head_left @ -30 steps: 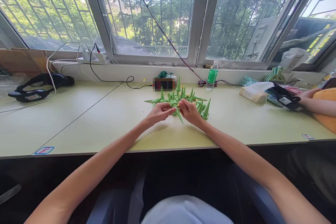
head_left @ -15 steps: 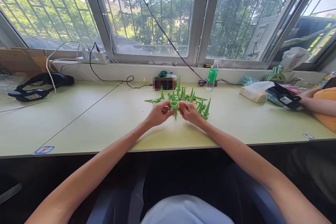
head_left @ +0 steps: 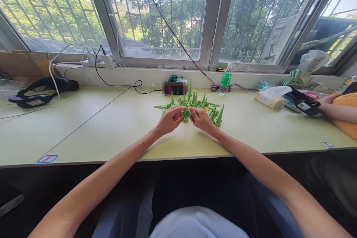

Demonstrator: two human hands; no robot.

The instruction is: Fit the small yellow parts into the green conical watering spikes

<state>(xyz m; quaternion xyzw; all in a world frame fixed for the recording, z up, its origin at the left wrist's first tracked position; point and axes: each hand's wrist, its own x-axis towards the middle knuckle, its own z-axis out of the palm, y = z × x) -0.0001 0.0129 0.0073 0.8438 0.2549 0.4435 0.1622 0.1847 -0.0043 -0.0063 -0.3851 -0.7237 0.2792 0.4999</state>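
Note:
Between my hands is a green plastic watering spike, its round hollow end turned toward me. My left hand is closed on its left side, with the index finger along the upper rim. At the right side, the fingers of my right hand pinch close against it; any small part inside that pinch is hidden. Just beyond my hands lies a cluster of similar green spikes, some upright on their collars and others on their sides. Small yellow pieces show among them.
Behind the cluster is a dark box, partly blurred out, with a cable. A green-labelled bottle stands near the windowsill. To the right are a tissue box and another person's arm; a black headset lies left.
The held spike has tipped, so its hollow end now faces me rather than upward. My left thumb and fingers have shifted around it; my right hand stays nearly in place.

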